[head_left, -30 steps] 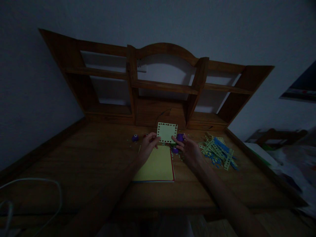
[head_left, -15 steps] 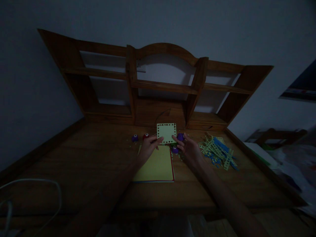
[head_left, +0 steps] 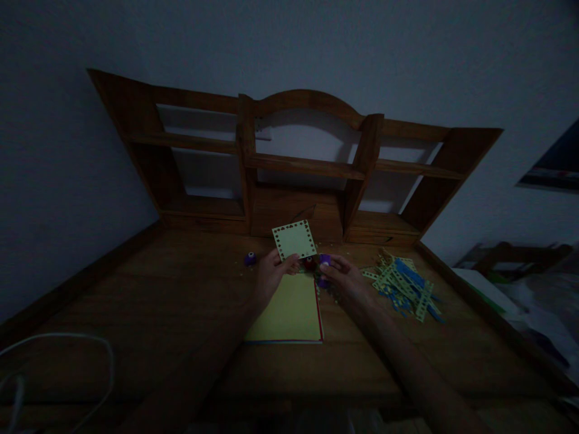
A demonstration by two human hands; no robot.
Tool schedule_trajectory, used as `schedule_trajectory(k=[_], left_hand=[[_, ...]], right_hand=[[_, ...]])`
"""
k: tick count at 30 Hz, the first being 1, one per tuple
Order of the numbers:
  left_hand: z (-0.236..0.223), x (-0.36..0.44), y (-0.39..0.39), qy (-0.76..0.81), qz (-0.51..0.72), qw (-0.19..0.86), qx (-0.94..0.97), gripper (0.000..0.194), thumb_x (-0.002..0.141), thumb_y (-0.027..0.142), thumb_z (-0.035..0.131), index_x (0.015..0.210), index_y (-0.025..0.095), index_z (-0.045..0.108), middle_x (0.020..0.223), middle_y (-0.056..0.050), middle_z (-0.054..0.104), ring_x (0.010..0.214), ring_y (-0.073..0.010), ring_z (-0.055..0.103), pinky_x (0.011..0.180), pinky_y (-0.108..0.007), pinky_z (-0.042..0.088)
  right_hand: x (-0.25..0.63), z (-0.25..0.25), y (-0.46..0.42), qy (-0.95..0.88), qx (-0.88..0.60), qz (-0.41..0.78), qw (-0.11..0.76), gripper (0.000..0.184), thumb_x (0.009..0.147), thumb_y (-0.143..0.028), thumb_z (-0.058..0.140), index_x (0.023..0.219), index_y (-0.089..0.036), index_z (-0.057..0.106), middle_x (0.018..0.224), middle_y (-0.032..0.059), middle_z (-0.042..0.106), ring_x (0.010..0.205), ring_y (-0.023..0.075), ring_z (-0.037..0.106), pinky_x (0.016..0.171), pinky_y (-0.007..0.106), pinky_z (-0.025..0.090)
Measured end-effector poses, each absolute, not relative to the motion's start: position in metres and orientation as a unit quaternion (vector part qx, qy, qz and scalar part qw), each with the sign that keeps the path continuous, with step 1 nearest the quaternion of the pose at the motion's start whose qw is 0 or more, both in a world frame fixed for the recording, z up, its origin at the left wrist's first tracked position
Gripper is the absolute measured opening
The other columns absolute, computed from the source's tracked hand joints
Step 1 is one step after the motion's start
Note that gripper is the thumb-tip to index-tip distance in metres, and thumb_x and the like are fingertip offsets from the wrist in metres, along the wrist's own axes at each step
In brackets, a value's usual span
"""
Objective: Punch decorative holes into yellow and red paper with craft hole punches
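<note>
My left hand [head_left: 270, 275] pinches the lower edge of a pale green paper square [head_left: 294, 240] with punched holes along its border, held tilted above the desk. My right hand [head_left: 346, 278] is curled, its fingertips closed on a small purple punch [head_left: 324, 260]. A small red punch [head_left: 309, 263] shows between the two hands; I cannot tell what it rests on. A second purple punch [head_left: 322, 281] lies under the right fingers. Below both hands lies a stack of yellow paper [head_left: 289, 310] with a red sheet edge.
The room is dim. A wooden desk [head_left: 158, 289] carries a hutch with shelves [head_left: 307, 166] at the back. Another purple punch [head_left: 249, 259] sits left of my hands. Several yellow and blue punched strips [head_left: 404, 282] lie to the right. A white cable [head_left: 58, 343] loops at the left.
The paper square has tilted and shifted left, now held by my left hand alone. My right hand has come off its corner and dropped slightly. The camera has tipped a little.
</note>
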State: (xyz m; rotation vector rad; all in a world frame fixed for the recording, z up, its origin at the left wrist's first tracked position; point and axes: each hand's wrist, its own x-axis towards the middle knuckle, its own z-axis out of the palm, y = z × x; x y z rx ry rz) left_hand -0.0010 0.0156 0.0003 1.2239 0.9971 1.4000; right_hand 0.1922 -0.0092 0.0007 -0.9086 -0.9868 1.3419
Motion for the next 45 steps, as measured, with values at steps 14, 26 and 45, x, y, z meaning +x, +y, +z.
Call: schedule_trajectory(k=[14,26,45], left_hand=[[0.0,0.0,0.013,0.383,0.55,0.484,0.563,0.027,0.075,0.04,0.069,0.085,0.014,0.067,0.073,-0.006,0.071,0.066,-0.0168,0.065,0.055,-0.024,0.047],[-0.002,0.001,0.013,0.374,0.545,0.499,0.56,0.026,0.076,0.039,0.068,0.086,0.015,0.066,0.075,-0.007,0.072,0.067,-0.0178,0.067,0.055,-0.024,0.049],[-0.013,0.002,0.017,0.388,0.494,0.471,0.619,0.025,0.076,0.039,0.067,0.081,0.015,0.071,0.076,-0.007,0.072,0.066,-0.0166,0.065,0.053,-0.023,0.05]], right_hand=[[0.187,0.001,-0.014,-0.484,-0.379,0.571,0.545,0.034,0.061,-0.022,0.082,0.092,-0.023,0.068,0.091,0.0017,0.072,0.072,0.0136,0.066,0.068,0.026,0.053],[0.186,-0.002,-0.013,-0.469,-0.366,0.579,0.558,0.037,0.059,-0.02,0.083,0.093,-0.023,0.067,0.091,0.0019,0.073,0.073,0.015,0.067,0.066,0.026,0.055],[0.189,0.007,-0.015,-0.487,-0.384,0.568,0.541,0.026,0.066,-0.029,0.08,0.088,-0.021,0.068,0.075,0.001,0.069,0.06,0.0123,0.061,0.057,0.024,0.046]])
